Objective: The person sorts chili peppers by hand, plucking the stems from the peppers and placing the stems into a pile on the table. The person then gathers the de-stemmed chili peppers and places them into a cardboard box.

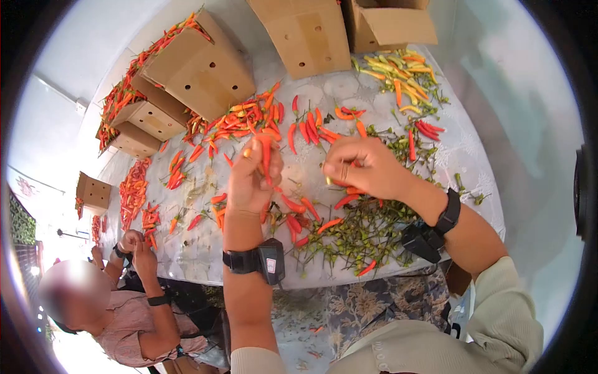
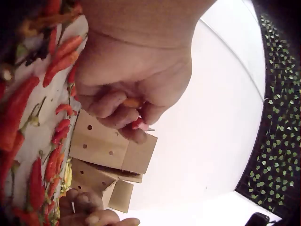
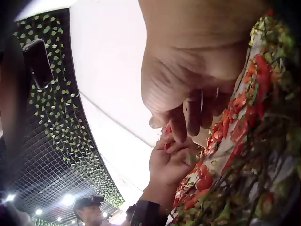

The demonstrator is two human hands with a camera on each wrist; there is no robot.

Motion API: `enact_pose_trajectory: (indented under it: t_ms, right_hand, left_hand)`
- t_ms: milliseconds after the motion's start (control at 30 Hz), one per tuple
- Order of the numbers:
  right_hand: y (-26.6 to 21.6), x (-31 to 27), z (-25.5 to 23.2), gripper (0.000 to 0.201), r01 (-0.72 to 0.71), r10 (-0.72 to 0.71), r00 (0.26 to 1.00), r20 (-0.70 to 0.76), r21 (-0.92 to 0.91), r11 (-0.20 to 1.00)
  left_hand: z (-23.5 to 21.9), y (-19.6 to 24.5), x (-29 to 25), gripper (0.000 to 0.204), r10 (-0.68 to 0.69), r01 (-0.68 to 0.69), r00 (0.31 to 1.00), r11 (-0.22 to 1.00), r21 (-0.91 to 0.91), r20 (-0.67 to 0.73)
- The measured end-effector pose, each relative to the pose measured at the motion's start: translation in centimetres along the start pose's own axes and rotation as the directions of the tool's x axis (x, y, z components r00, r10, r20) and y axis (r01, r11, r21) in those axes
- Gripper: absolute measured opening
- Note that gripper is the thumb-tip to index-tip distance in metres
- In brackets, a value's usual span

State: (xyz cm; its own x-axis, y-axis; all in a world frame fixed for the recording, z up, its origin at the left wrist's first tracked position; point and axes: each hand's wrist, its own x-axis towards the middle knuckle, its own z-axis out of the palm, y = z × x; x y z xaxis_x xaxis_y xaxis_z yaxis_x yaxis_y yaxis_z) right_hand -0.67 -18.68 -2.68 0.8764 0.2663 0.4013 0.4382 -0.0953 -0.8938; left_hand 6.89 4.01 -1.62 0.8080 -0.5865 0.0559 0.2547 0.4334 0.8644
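Curled fingers of my left hand (image 1: pixel 252 181) grip red chilies (image 1: pixel 266 156); in the left wrist view an orange piece (image 2: pixel 133 102) and a red tip with a stem (image 2: pixel 138 124) show between that hand's fingers. My right hand (image 1: pixel 367 168) is bent over the table to the right of it, above loose chilies and green stems (image 1: pixel 355 240). A small pale piece (image 1: pixel 328 180) shows beneath its fingertips; whether they pinch it is unclear. From the right wrist, the right hand (image 3: pixel 193 89) is seen close to the left hand (image 3: pixel 171 162), its index finger pointing down.
Cardboard boxes (image 1: pixel 199 68) filled with chilies stand at the back left, and more boxes (image 1: pixel 305 37) at the back. Yellow chilies (image 1: pixel 405 75) lie at the back right. Another person (image 1: pixel 137 318) works at the left edge, beside red chili piles (image 1: pixel 132 193).
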Motion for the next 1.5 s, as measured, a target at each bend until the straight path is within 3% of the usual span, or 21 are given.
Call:
enact_pose_trajectory:
  t_ms: [33, 100, 167, 267, 333, 400, 433, 533, 667, 767, 867, 933, 967, 1000, 1033, 1100, 1200, 1233, 1300, 1400, 1500]
  right_hand:
    - [0.0, 0.0, -0.1, 0.026, 0.053, -0.051, 0.998, 0.020, -0.087, 0.995]
    - [-0.3, -0.3, 0.3, 0.027, 0.159, -0.145, 0.987, 0.075, -0.247, 0.956]
    - [-1.1, -0.3, 0.2, 0.023, 0.061, -0.042, 0.997, 0.060, -0.381, 0.923]
    - [-0.4, -0.2, 0.1, 0.025, -0.028, -0.007, 0.998, -0.067, -0.504, 0.863]
    - [-0.4, 0.8, -0.2, 0.029, -0.094, 0.008, 0.989, -0.147, -0.589, 0.802]
    - [-0.8, 2.3, -0.1, 0.032, -0.046, -0.012, 0.996, -0.083, -0.656, 0.753]
    - [-1.0, 2.9, 0.0, 0.034, -0.028, -0.012, 0.998, -0.054, -0.682, 0.731]
    - [-2.4, 6.1, 0.8, 0.038, -0.222, 0.282, 0.958, -0.050, -0.751, 0.621]
    - [2.3, 10.1, 2.5, 0.033, -0.112, 0.136, 0.990, -0.042, -0.821, 0.560]
    - [3.4, 12.3, 4.6, 0.024, -0.087, 0.088, 0.995, -0.046, -0.832, 0.548]
    - [5.1, 14.1, 5.5, 0.017, -0.062, 0.122, 0.992, 0.011, -0.810, 0.583]
    - [5.7, 14.4, 5.4, 0.016, -0.109, 0.231, 0.972, 0.048, -0.778, 0.619]
    - [5.8, 14.2, 5.3, 0.016, -0.087, 0.202, 0.978, 0.056, -0.769, 0.633]
    - [5.8, 13.9, 5.2, 0.017, -0.064, 0.175, 0.982, 0.065, -0.762, 0.644]
    - [5.6, 13.5, 5.1, 0.017, -0.042, 0.149, 0.986, 0.074, -0.756, 0.653]
    - [4.6, 12.5, 4.9, 0.020, -0.032, 0.192, 0.975, 0.109, -0.791, 0.611]
    - [2.6, 9.9, 3.9, 0.017, 0.087, 0.157, 0.965, 0.210, -0.820, 0.566]
    - [2.0, 9.0, 3.7, 0.016, 0.144, 0.129, 0.958, 0.256, -0.820, 0.554]
    - [0.7, 6.9, 3.6, 0.020, 0.068, 0.175, 0.956, 0.235, -0.759, 0.648]
    - [-0.2, 4.1, 3.2, 0.023, 0.005, 0.118, 0.981, 0.152, -0.632, 0.775]
    - [-1.0, 2.4, 1.8, 0.024, -0.145, 0.160, 0.987, -0.004, -0.439, 0.887]
  left_hand:
    - [-0.5, 0.1, 0.3, 0.027, 0.041, -0.041, 0.999, 0.997, -0.066, 0.013]
    - [-0.5, -0.1, 0.3, 0.026, 0.092, -0.112, 0.984, 0.985, -0.129, -0.153]
    - [0.2, 0.0, 0.5, 0.026, 0.123, -0.196, 0.936, 0.960, -0.200, -0.329]
    - [1.8, 1.1, 0.8, 0.023, 0.083, -0.313, 0.753, 0.918, -0.245, -0.653]
    - [-0.6, 1.1, 0.6, 0.020, 0.118, -0.311, 0.809, 0.917, -0.249, -0.576]
    - [-3.0, 0.9, 0.6, 0.014, 0.175, -0.295, 0.864, 0.936, -0.192, -0.473]
    - [-3.5, 0.7, 0.6, 0.013, 0.181, -0.295, 0.834, 0.945, -0.144, -0.521]
    - [-2.5, 0.1, 0.7, 0.022, 0.216, -0.268, 0.702, 0.963, 0.030, -0.678]
    - [-2.2, 0.6, 0.7, 0.020, 0.292, -0.317, 0.542, 0.939, 0.130, -0.788]
    - [-2.8, 0.4, 0.9, 0.020, 0.348, -0.404, 0.483, 0.903, 0.148, -0.804]
    - [-2.9, 0.3, 0.7, 0.017, 0.368, -0.395, 0.483, 0.901, 0.177, -0.795]
    - [-4.7, -0.6, 1.8, 0.014, 0.522, -0.368, 0.457, 0.848, 0.382, -0.720]
    - [-5.7, -1.3, 2.3, 0.013, 0.593, -0.353, 0.448, 0.805, 0.476, -0.669]
    - [-5.3, -1.4, 1.9, 0.008, 0.583, -0.190, 0.491, 0.797, 0.573, -0.648]
    - [-4.4, -0.7, 1.4, 0.009, 0.608, -0.021, 0.542, 0.699, 0.714, -0.579]
    - [-2.9, 0.0, 0.8, 0.014, 0.591, 0.272, 0.668, 0.370, 0.888, -0.451]
    - [-3.9, -1.6, 1.2, 0.021, 0.646, 0.095, 0.745, 0.145, 0.985, -0.167]
    - [-3.5, -1.6, 0.9, 0.022, 0.579, 0.104, 0.802, 0.107, 0.989, -0.147]
    - [-2.9, -1.5, 0.2, 0.022, 0.427, 0.117, 0.897, 0.021, 0.993, -0.115]
    - [-2.3, -1.4, 0.1, 0.022, 0.401, 0.107, 0.909, 0.048, 0.993, -0.117]
    - [-1.5, -1.1, -0.1, 0.024, 0.303, 0.100, 0.942, 0.161, 0.982, -0.145]
